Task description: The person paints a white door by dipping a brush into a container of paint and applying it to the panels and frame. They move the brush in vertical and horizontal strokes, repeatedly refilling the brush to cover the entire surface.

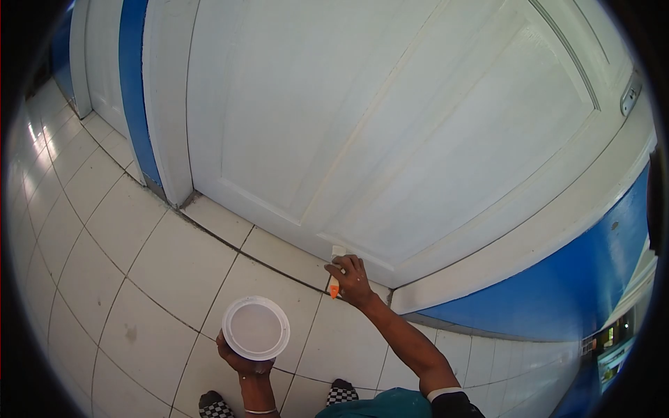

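Hands both full: right hand (354,282) closed round a small orange-handled brush (339,252), bristles against the white door's (418,139) bottom edge; left hand (240,361) cupped under a round white tub (256,327) over the floor tiles (139,265). Brush judged light and stiff; tub apt to spill, best held underneath

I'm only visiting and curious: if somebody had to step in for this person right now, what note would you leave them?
Left hand: holds a round white container level above the floor tiles.
Right hand: grips an orange-handled brush, with its head against the bottom edge of the white door.
Done: the door looks evenly white, so fresh strokes cannot be told from old.
Left: cannot tell. The brush sits at the door's lowest strip, near the frame.
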Demonstrator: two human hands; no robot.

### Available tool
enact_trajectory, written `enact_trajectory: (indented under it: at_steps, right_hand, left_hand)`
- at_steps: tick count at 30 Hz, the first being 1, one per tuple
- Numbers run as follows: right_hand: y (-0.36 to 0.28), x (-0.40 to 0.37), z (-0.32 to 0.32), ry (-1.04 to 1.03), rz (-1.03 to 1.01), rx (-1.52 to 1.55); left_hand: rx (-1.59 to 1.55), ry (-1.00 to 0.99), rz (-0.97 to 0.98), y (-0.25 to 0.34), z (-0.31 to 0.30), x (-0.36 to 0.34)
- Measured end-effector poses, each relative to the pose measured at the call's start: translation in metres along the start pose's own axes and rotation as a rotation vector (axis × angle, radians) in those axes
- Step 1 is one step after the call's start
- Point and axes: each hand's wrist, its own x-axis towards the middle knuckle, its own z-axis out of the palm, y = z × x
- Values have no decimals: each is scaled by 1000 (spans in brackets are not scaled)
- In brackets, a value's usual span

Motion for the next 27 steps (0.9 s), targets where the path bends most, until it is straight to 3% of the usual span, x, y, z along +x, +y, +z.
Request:
enact_trajectory:
  at_steps: [4,8,14,16,18,22,24,27]
  right_hand:
    - [0,22,-27,156,65,80]
    - [0,58,-70,466,75,54]
    - [-5,90,-169,760,-56,-287]
    - [-2,83,-179,737,-65,-429]
    - [1,68,-163,584,-15,-366]
    - [26,10,-77,273,-5,-328]
    - [28,-11,-42,194,12,-263]
    - [31,-28,-8,139,37,-203]
  left_hand:
    - [35,-12,-1,0,-2,1]
    - [18,-24,-8,-2,0,1]
    - [27,-13,-18,-6,-1,2]
    - [12,-40,-50,-7,-10,6]
    - [58,-21,-17,-12,-10,6]
    - [68,-46,-13,-14,-9,5]
    - [125,101,36,-19,2,3]
    - [131,155,50,-19,8,3]
